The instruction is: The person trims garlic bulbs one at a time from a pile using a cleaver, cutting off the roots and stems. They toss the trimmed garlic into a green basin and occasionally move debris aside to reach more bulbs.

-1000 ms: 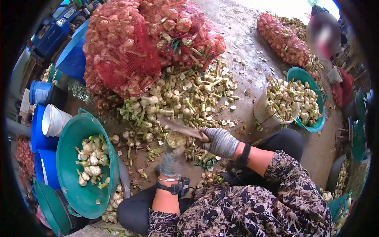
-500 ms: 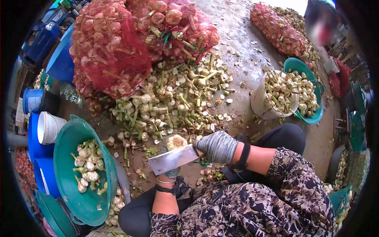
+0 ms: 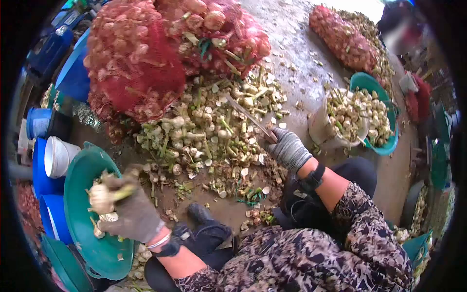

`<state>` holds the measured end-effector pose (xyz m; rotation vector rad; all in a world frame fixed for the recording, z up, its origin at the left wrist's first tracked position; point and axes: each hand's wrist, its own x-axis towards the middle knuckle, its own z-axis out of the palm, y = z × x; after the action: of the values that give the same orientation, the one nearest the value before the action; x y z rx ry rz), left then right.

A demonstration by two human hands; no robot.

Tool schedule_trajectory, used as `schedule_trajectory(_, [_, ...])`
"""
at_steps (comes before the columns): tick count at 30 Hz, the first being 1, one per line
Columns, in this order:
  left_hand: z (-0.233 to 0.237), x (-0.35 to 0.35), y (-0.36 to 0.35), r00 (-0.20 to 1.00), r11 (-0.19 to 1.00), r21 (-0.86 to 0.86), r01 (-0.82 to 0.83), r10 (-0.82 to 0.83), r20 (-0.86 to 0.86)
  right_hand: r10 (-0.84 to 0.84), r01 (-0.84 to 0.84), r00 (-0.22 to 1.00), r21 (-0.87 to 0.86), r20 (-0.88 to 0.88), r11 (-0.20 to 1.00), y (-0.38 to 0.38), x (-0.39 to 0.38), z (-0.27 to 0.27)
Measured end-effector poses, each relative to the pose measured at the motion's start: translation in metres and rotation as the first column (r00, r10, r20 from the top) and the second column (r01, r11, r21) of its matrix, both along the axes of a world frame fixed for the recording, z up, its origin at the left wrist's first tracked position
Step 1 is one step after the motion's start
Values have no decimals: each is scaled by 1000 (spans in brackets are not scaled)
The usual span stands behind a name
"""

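Note:
My left hand (image 3: 135, 211), in a grey glove and blurred by motion, is over the green basin (image 3: 80, 253) at the left. A garlic bulb (image 3: 101, 198) with a short green stem is in its fingers, above other garlic bulbs lying in the basin. My right hand (image 3: 290, 150), in a grey striped glove, is closed around the handle of a cleaver (image 3: 250, 117). The blade is edge-on to me and points up and left over the heap of garlic (image 3: 194, 138) on the floor.
Red mesh sacks of garlic (image 3: 131, 63) stand behind the heap, and another mesh sack (image 3: 340, 41) lies farther back. At the right are a white bucket (image 3: 321, 121) and a teal basin (image 3: 391, 141) with garlic. Blue tubs and a small white bucket (image 3: 59, 155) line the left. A person (image 3: 401, 29) is at upper right.
My left hand has carried the garlic bulb from the middle leftward to the green basin. My right hand has moved up and right with the cleaver, whose blade has turned edge-on.

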<state>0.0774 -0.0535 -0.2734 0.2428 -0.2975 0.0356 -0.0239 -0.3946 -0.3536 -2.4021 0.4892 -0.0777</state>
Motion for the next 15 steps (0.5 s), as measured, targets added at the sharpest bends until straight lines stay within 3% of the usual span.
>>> schedule_trajectory(3, [-26, 20, -3, 999, 995, 93, 38, -36, -23, -58, 47, 997, 181, 59, 982, 12, 3, 24])
schedule_trajectory(5, [-75, 37, -20, 958, 950, 174, 260, -231, -173, -84, 68, 995, 243, 55, 968, 7, 7, 22])
schedule_trajectory(7, [-158, 57, -54, 874, 848, 440, 297, -55, -483, -123, 62, 972, 286, 201, 956, 1, 10, 16])
schedule_trajectory(9, [-166, 62, -125, 775, 529, 702, 477, 124, -620, -125, 73, 960, 211, 249, 975, -5, 11, 14])
schedule_trajectory(11, [-264, 79, -137, 802, 289, 768, 571, 2, -597, -184, 163, 982, 293, 46, 942, -11, 13, 13])
schedule_trajectory(13, [-302, 94, -169, 982, -159, 971, 179, -30, -186, -94, 77, 992, 172, 90, 982, -17, 11, 6])
schedule_trajectory(14, [-309, 95, -189, 985, -240, 955, 173, 19, -173, -105, 85, 986, 151, 131, 985, -19, 8, -6])
schedule_trajectory(15, [-383, 120, -192, 960, -316, 922, 225, -92, -266, -116, 95, 978, 130, 172, 987, -21, 6, -17])
